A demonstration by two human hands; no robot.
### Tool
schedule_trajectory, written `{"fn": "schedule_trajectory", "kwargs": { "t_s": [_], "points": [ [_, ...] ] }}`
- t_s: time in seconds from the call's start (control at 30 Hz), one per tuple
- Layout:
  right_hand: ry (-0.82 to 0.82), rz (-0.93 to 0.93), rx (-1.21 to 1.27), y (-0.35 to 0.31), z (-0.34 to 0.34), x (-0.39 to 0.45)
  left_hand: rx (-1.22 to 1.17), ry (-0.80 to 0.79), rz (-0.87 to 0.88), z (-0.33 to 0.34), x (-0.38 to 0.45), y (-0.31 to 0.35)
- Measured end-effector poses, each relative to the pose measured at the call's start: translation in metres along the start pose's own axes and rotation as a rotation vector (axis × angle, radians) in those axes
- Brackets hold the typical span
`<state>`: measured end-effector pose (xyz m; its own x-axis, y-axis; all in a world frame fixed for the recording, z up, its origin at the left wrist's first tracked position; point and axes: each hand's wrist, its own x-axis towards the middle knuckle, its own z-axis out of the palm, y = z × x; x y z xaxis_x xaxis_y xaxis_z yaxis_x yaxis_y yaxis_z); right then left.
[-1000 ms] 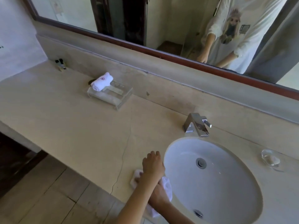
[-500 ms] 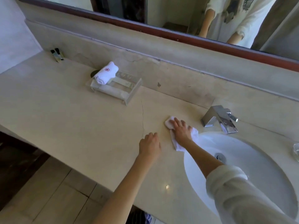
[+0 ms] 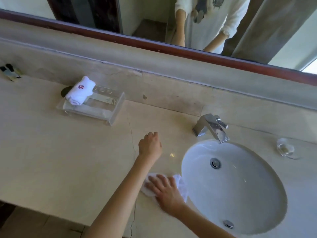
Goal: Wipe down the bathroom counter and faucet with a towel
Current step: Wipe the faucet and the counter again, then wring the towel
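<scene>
My right hand [image 3: 165,191] lies flat on the white towel [image 3: 180,185], fingers straight and slightly spread, pointing toward 10 o'clock, pressing the cloth against the beige stone counter [image 3: 51,160]. The towel sits just beside the 9 o'clock rim of the oval white sink [image 3: 240,194]; crumpled cloth shows at the fingertips and along the basin side of my hand. My left hand [image 3: 150,145] rests on the counter at 12 o'clock from the towel, apart from it, fingers curled under and gripping nothing; my left forearm crosses in front of the towel's left edge.

The chrome faucet [image 3: 211,127] stands at 12 o'clock of the sink, its flat spout reaching over the rim. A hairline crack [image 3: 132,134] runs through the counter just left of my left hand. At 10 o'clock, near the backsplash, a clear acrylic tray [image 3: 111,109] carries a rolled white towel with a red flower mark [image 3: 80,91]. At the far left, small dark-capped bottles [image 3: 10,72] lie against the wall. A clear glass dish [image 3: 285,148] sits at 2 o'clock of the sink. The wood-framed mirror [image 3: 171,46] spans the top.
</scene>
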<state>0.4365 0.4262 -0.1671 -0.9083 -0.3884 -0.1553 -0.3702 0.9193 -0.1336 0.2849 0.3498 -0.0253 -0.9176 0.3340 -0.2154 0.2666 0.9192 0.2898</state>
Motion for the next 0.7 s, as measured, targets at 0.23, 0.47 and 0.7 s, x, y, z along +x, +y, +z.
{"fn": "schedule_trajectory", "kwargs": {
  "t_s": [0.23, 0.47, 0.7],
  "points": [
    [-0.037, 0.008, -0.083, -0.030, 0.020, -0.025, 0.116, -0.176, 0.006, -0.009, 0.019, 0.027],
    [0.037, 0.397, 0.072, 0.070, -0.043, 0.088, 0.090, -0.068, -0.017, 0.007, 0.043, 0.043],
    [0.257, 0.866, -0.025, 0.178, -0.059, 0.159, 0.094, -0.001, -0.020, 0.048, 0.053, 0.031]
  ]
}}
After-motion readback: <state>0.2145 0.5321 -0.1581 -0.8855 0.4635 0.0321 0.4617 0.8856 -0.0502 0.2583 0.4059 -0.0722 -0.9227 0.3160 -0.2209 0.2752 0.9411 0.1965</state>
